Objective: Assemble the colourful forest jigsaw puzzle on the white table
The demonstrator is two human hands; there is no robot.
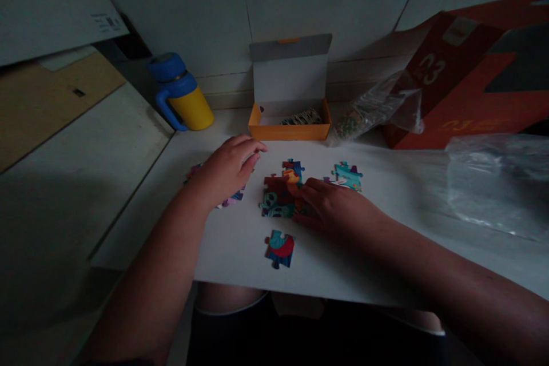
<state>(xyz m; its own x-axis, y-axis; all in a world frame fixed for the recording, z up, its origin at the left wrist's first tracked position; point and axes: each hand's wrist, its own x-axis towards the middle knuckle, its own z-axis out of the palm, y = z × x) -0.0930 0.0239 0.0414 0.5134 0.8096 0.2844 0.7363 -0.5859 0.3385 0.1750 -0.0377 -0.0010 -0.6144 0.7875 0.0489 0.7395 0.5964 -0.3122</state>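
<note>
Several joined puzzle pieces (277, 200) lie flat in the middle of the white table, dark red with teal shapes. My right hand (337, 206) is at their right edge, its fingers and thumb closed on a puzzle piece that is mostly hidden beneath them. Just above the joined block is an orange and blue piece (292, 170), and nearer to me lies a loose teal and red puzzle piece (281, 249). My left hand (234, 166) hovers over purple pieces (231, 200) on the left, thumb and fingers apart, with nothing visible in it. Teal pieces (348, 176) lie beyond my right hand.
An open orange box (289, 131) with more pieces inside stands against the wall. Left of it is a blue and yellow mug (189, 103); to its right lies a clear bag (364, 111) of pieces. A large red-orange box (463, 80) and clear plastic (497, 183) occupy the right.
</note>
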